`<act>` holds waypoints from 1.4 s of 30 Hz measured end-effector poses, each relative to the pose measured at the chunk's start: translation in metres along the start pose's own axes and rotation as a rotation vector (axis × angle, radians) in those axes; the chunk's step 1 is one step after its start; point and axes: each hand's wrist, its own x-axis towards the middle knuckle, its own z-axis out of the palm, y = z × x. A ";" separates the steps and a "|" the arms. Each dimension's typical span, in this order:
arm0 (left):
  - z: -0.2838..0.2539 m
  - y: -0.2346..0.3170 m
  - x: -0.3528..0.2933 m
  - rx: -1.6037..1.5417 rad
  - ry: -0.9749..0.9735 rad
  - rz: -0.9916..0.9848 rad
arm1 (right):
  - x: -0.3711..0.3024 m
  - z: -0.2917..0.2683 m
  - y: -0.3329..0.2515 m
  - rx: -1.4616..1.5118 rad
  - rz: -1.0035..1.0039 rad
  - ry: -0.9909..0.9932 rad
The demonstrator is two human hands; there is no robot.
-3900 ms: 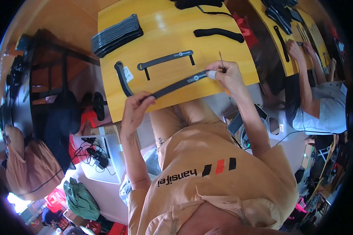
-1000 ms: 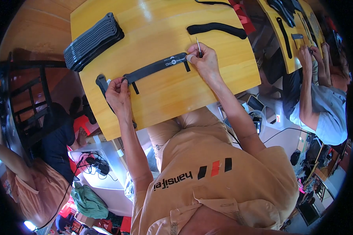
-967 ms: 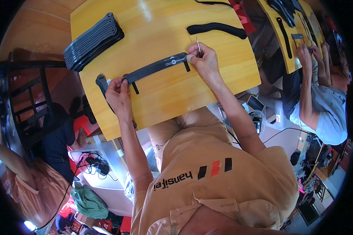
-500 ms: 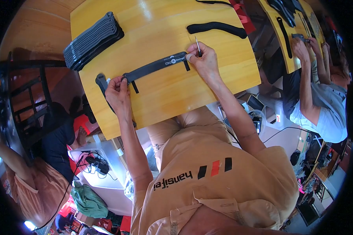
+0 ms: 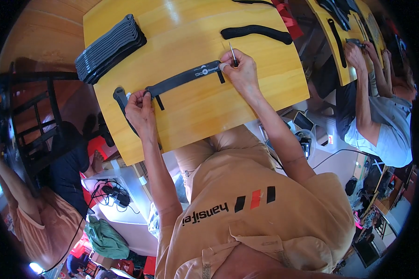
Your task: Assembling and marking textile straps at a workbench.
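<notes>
A dark grey strap (image 5: 181, 79) with white print stretches between my hands above the wooden table, and two narrow black tabs hang from its lower edge. My left hand (image 5: 141, 108) pinches its left end. At the other end, my right hand (image 5: 240, 70) is closed with thumb and forefinger on the strap's tip. A slim pointed tool (image 5: 233, 55) with a metal tip sticks up from the right fingers; its exact kind is not clear. Beside my left hand lies another dark strap (image 5: 121, 100), partly hidden by the wrist.
A stack of folded dark grey straps (image 5: 111, 49) lies at the table's far left. A black rolled strap (image 5: 257, 33) rests at the far right of the table (image 5: 195, 118). Co-workers sit on both sides; the right one's hands (image 5: 356, 56) work at another table (image 5: 349, 76).
My right hand and the pointed tool have shifted very slightly left. Both hands keep their hold on the strap. A co-worker's arm at the left has moved.
</notes>
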 end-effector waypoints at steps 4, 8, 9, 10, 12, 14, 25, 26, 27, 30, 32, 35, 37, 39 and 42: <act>0.000 0.000 0.000 -0.001 -0.004 0.014 | 0.001 0.000 0.003 0.005 -0.014 0.002; -0.002 -0.003 0.001 0.017 -0.005 0.024 | -0.001 -0.002 -0.001 -0.032 0.022 -0.032; -0.001 -0.003 0.001 0.034 -0.001 0.018 | -0.001 -0.002 -0.002 -0.025 0.019 -0.030; -0.001 -0.003 0.001 0.050 0.003 0.012 | -0.001 -0.002 -0.002 -0.018 0.016 -0.028; -0.001 -0.001 0.001 0.063 0.005 0.017 | -0.001 -0.002 -0.003 -0.032 0.018 -0.027; -0.001 0.000 0.000 0.075 0.007 0.022 | -0.001 -0.002 -0.005 -0.046 0.020 -0.025; 0.000 -0.001 0.000 0.035 0.009 0.013 | -0.001 0.002 -0.002 -0.079 -0.019 0.000; 0.000 -0.001 0.001 0.035 0.010 0.014 | -0.001 0.002 -0.002 -0.078 -0.020 0.000; 0.000 -0.002 0.001 0.048 0.011 0.010 | -0.001 0.002 -0.002 -0.094 -0.029 0.002; -0.001 -0.003 0.002 0.059 0.011 0.009 | -0.001 0.002 -0.002 -0.104 -0.042 0.004; -0.001 -0.004 0.002 0.058 0.010 0.011 | -0.001 0.003 -0.002 -0.099 -0.046 0.003; -0.001 -0.005 0.002 0.067 0.019 0.017 | -0.001 0.003 -0.002 -0.099 -0.038 0.001; 0.000 -0.004 0.002 0.075 0.021 0.018 | -0.001 0.003 -0.001 -0.098 -0.058 0.007; -0.001 -0.004 0.002 0.083 0.023 0.016 | -0.002 0.003 -0.003 -0.117 -0.063 0.014; -0.002 -0.009 0.004 0.089 0.023 0.030 | -0.002 0.004 -0.006 -0.138 -0.070 0.025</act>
